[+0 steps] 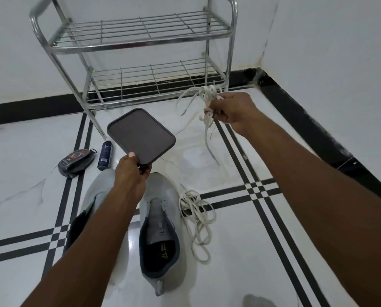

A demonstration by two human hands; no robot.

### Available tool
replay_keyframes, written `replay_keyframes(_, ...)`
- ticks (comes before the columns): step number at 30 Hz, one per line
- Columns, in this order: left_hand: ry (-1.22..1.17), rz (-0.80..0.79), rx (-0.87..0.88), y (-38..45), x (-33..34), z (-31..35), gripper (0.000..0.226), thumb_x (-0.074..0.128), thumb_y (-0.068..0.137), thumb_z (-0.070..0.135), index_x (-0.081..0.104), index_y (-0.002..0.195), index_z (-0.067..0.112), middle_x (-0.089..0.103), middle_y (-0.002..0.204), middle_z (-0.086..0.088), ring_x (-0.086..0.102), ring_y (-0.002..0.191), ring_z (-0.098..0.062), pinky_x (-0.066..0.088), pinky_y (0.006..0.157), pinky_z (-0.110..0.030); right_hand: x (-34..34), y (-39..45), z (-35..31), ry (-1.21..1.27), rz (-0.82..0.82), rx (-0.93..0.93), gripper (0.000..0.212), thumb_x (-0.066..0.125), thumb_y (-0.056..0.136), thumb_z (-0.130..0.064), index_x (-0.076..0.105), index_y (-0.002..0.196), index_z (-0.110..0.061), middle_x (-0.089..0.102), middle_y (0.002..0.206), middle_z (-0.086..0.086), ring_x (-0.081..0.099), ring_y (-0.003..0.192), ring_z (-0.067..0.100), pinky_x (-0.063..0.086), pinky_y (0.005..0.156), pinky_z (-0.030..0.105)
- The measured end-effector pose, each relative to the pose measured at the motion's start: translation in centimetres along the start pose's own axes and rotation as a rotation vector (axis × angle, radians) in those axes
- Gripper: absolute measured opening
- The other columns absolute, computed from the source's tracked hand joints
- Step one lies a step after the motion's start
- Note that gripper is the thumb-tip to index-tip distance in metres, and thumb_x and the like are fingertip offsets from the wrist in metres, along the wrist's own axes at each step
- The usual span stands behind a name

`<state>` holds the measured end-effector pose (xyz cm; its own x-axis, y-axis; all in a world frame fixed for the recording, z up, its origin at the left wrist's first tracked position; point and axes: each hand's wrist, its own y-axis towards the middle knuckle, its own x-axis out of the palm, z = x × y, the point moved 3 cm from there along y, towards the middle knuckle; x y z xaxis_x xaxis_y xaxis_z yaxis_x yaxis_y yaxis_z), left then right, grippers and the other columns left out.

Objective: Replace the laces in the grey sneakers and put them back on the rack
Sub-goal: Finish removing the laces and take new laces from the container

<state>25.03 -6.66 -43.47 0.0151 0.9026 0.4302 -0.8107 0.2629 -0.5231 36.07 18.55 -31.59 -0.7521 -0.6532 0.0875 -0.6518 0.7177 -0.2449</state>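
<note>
By the rack's [132, 49] left leg a shoe brush [75, 162] and spray can [105, 155] lie on the floor. The left hand [133, 171] pinches a dark lid [140, 136] by its corner, held clear above the unlaced grey sneakers [160, 229]. A loose lace [196, 216] lies beside them. The right hand [233, 111] clutches bunched laces [204, 100], likely the replacements.
</note>
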Motion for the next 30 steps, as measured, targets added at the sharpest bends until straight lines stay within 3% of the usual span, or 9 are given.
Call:
replay_keyframes(5,0.004,0.006,0.007,0.4,-0.2,-0.3,0.031,0.041,0.110,0.015,0.053,0.137,0.010,0.063,0.122,-0.007,0.062,0.096,-0.018,0.057,0.070,-0.028,1.9,2.3,5.0,-0.392,0.080,-0.120,0.012,0.078,0.076,0.003,0.075,0.085,-0.003,0.074,0.091,0.020,0.075,0.078,0.031,0.064,0.073,0.044)
replay_keyframes(8,0.016,0.013,0.011,0.7,-0.5,-0.6,0.031,0.041,0.109,0.015,0.053,0.137,0.009,0.062,0.129,-0.010,0.062,0.096,-0.019,0.057,0.066,-0.027,2.9,3.0,9.0,-0.732,-0.012,-0.101,0.019,0.078,0.074,-0.002,0.076,0.092,0.005,0.074,0.090,0.022,0.074,0.084,0.033,0.062,0.076,0.049)
replay_keyframes(12,0.013,0.012,0.003,0.9,-0.2,-1.0,0.026,0.040,0.110,0.018,0.054,0.131,0.010,0.060,0.128,-0.010,0.061,0.099,-0.020,0.055,0.071,-0.029,4.4,2.5,11.2,-1.049,-0.284,-0.028,0.048,0.077,0.086,-0.016,0.064,0.130,-0.002,0.064,0.131,0.016,0.061,0.120,0.031,0.052,0.095,0.036)
replay_keyframes(14,0.016,0.004,0.003,0.8,0.1,-1.0,0.027,0.040,0.110,0.019,0.054,0.132,0.009,0.060,0.128,-0.010,0.061,0.100,-0.020,0.056,0.072,-0.029,4.6,2.2,10.3,-1.140,-0.323,-0.106,0.047,0.073,0.091,-0.019,0.062,0.135,-0.007,0.058,0.141,0.012,0.057,0.127,0.028,0.048,0.099,0.030)
replay_keyframes(16,0.028,-0.008,0.008,0.8,0.3,-0.9,0.030,0.040,0.110,0.019,0.053,0.135,0.008,0.060,0.130,-0.010,0.061,0.102,-0.021,0.056,0.072,-0.029,3.9,2.4,9.1,-1.141,-0.231,-0.224,0.034,0.073,0.091,-0.019,0.069,0.123,-0.009,0.062,0.134,0.012,0.065,0.113,0.029,0.054,0.095,0.035)
replay_keyframes(20,0.037,-0.008,0.018,0.6,0.4,-0.6,0.031,0.041,0.110,0.019,0.053,0.137,0.009,0.061,0.132,-0.011,0.061,0.105,-0.021,0.057,0.072,-0.028,-0.1,1.4,7.1,-0.940,0.061,-0.409,0.012,0.068,0.088,-0.018,0.074,0.088,-0.008,0.071,0.087,0.012,0.071,0.072,0.029,0.062,0.062,0.046)
replay_keyframes(24,0.024,-0.001,0.016,0.2,0.2,-0.5,0.032,0.040,0.110,0.019,0.053,0.137,0.008,0.062,0.132,-0.011,0.062,0.103,-0.020,0.057,0.070,-0.028,-4.2,-0.8,8.5,-0.850,0.135,-0.154,0.044,0.073,0.087,-0.043,0.072,0.079,0.000,0.073,0.075,0.014,0.073,0.066,0.028,0.063,0.071,0.044)
replay_keyframes(27,0.023,-0.003,0.016,-0.2,0.3,-0.6,0.031,0.039,0.111,0.019,0.052,0.137,0.008,0.061,0.129,-0.010,0.062,0.100,-0.019,0.056,0.073,-0.029,-5.7,-1.8,11.9,-0.807,0.004,0.209,0.073,0.073,0.079,-0.063,0.067,0.102,0.006,0.072,0.100,0.015,0.070,0.083,0.023,0.061,0.066,0.034)
replay_keyframes(30,0.034,-0.011,0.019,-0.5,0.6,-0.9,0.030,0.039,0.111,0.019,0.052,0.135,0.009,0.060,0.126,-0.010,0.061,0.099,-0.019,0.056,0.073,-0.030,-5.3,-3.0,14.8,-0.707,-0.180,0.384,0.067,0.081,0.069,-0.063,0.061,0.102,-0.009,0.061,0.101,0.005,0.060,0.089,0.014,0.056,0.071,0.027)
